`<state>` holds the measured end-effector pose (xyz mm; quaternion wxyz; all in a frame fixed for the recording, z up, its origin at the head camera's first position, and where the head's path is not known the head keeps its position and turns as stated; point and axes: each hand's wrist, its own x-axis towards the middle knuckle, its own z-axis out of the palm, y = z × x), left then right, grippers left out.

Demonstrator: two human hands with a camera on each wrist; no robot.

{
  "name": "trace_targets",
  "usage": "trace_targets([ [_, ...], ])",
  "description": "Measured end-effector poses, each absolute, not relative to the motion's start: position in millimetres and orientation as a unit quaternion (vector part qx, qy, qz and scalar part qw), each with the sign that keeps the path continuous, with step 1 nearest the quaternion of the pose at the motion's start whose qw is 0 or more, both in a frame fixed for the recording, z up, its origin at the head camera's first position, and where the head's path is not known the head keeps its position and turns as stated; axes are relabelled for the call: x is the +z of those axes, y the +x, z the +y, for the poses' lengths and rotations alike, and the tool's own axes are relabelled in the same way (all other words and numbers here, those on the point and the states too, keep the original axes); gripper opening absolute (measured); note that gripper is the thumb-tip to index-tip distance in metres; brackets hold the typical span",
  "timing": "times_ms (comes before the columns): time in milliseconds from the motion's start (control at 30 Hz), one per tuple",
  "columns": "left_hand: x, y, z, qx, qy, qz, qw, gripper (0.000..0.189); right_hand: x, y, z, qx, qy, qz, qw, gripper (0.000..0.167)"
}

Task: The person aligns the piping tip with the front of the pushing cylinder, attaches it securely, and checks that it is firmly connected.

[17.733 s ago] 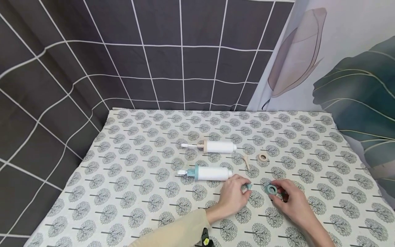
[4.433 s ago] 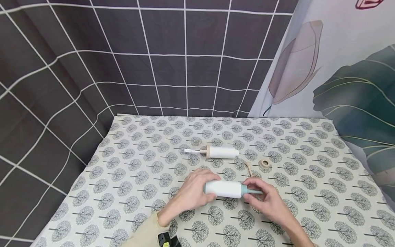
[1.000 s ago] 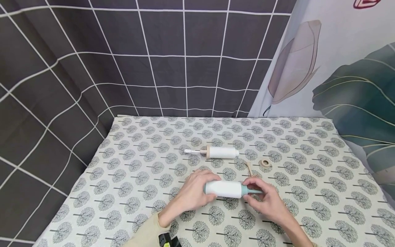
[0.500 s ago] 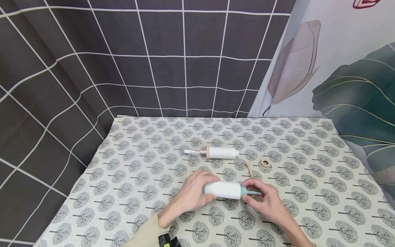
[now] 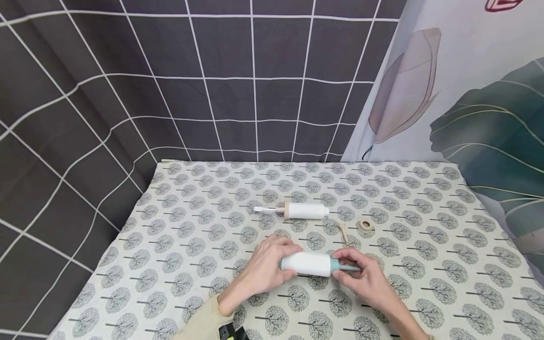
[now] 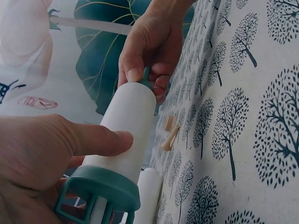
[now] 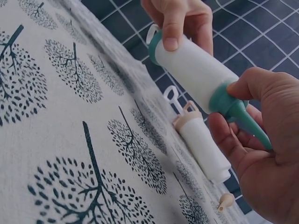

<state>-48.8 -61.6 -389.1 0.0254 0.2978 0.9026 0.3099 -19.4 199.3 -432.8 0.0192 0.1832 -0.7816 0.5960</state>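
My left hand (image 5: pixel 267 264) grips the plunger end of a white-barrelled syringe (image 5: pixel 307 263) with green ends. In the left wrist view its green handle frame (image 6: pixel 103 186) shows below the thumb, which lies along the barrel. At the other end, my right hand (image 5: pixel 367 276) pinches the green ring (image 7: pixel 222 99) between thumb and fingers. From that ring a tapered green nozzle (image 7: pixel 252 125) juts out under the palm. The syringe is held roughly level, above the table in the wrist views.
Beyond it lies a second white syringe (image 5: pixel 306 210) with beige fittings, plunger pulled out to the left. A beige nozzle (image 5: pixel 343 233) and a beige ring (image 5: pixel 365 225) lie to its right. The tree-print cloth (image 5: pixel 191 264) covers the table, with a dark checked curtain (image 5: pixel 221 94) behind.
Earliest, the green syringe lay on the table while the hands held its nozzle and ring apart. Those parts now sit on its barrel end. Over the last second the nozzle end has dipped slightly.
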Motion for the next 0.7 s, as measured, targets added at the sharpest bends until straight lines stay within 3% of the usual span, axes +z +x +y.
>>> trace_targets([
  [700,-397.6,-54.0,-69.6,0.305,0.303,0.902,0.024,0.047,-438.2,-23.8,200.0,0.609,0.209,-0.765,0.001,0.032],
])
